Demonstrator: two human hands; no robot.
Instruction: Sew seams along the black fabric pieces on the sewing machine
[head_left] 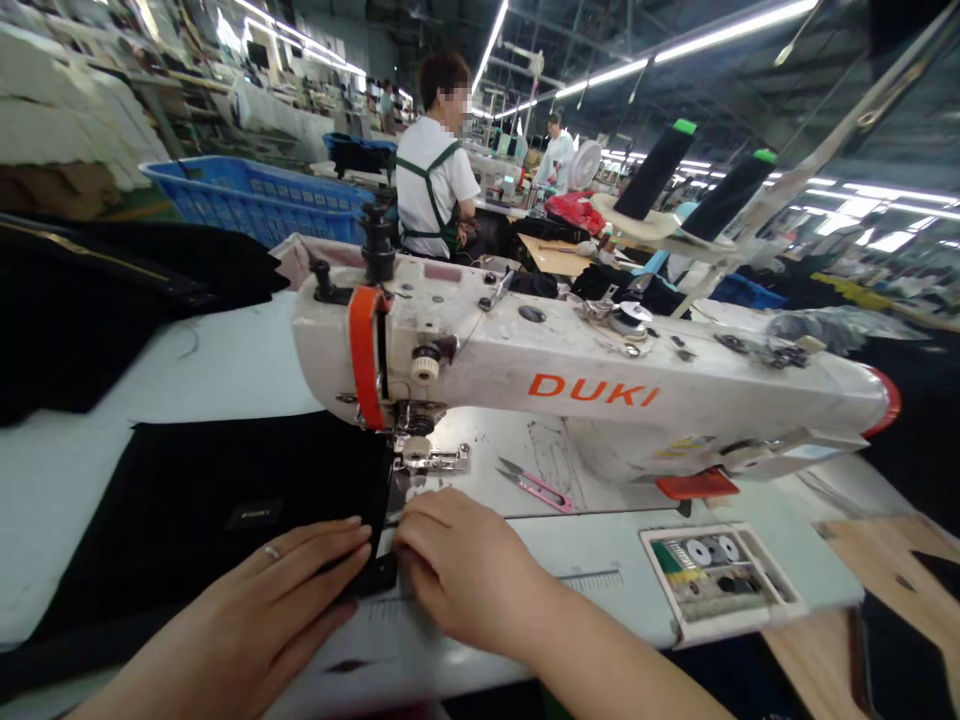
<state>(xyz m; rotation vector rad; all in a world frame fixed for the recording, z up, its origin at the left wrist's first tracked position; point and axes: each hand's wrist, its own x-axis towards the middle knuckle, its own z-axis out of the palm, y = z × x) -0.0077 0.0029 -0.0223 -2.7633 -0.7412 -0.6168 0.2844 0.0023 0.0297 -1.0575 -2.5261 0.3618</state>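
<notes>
A black fabric panel [187,490] with a small label lies flat on the sewing machine table, its right edge running up to the presser foot [417,452]. My left hand [292,590], a ring on one finger, rests on this panel with fingers stretched out. Just right of the fabric's edge, in front of the presser foot, my right hand [465,565] is closed, fingers curled together. Its fingertips are hidden, so what they pinch cannot be made out. The white sewing machine [480,350] marked DUKI stands directly beyond both hands.
Pink-handled thread snips [536,485] lie on the machine bed. A bobbin tray [720,580] is set in the table at right. More black fabric [75,310] is piled at left, before a blue basket [255,195]. A co-worker [435,170] stands behind the machine.
</notes>
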